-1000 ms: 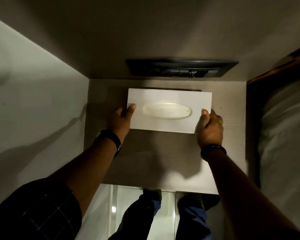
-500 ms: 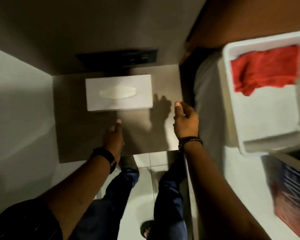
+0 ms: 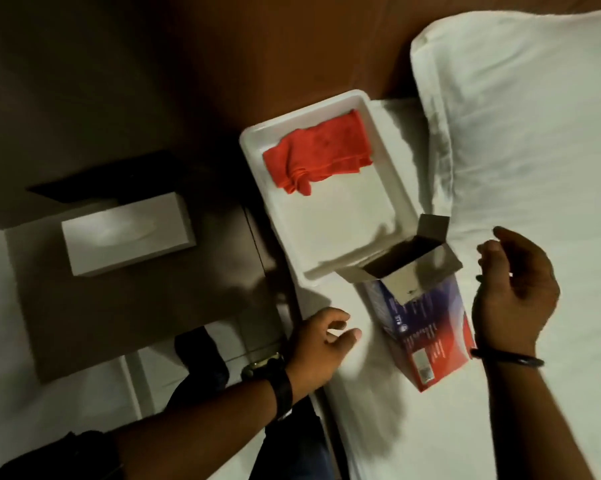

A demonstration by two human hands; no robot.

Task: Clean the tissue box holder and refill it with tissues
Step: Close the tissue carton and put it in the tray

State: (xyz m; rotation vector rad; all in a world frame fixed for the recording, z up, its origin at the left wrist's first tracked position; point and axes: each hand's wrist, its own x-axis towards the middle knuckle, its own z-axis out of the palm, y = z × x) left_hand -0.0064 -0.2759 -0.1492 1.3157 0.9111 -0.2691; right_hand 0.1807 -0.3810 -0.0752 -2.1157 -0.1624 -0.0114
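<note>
Fingers of our left hand [image 3: 321, 344] and right hand [image 3: 515, 289] are hanging loosely spread, grasping nothing, flanking the opened red-and-purple cardboard tissue carton [image 3: 422, 320] that is lying on the white bed [image 3: 534, 220].

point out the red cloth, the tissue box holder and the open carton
red cloth [image 3: 318, 155], head view, middle of the folds
tissue box holder [image 3: 125, 232], head view, top face
open carton [image 3: 427, 327], head view, printed side

I'm looking at the tissue box holder [image 3: 127, 233], smooth and matt white, sitting on a dull brown nightstand [image 3: 132, 299] with a wood-like finish. The white tray [image 3: 392, 188] is looking like smooth plastic, carrying a soft red cloth [image 3: 321, 155]. The cardboard carton [image 3: 420, 306] is showing glossy print outside, plain grey inside. The bed sheet [image 3: 378, 427] is lying as creased white cloth.
</note>
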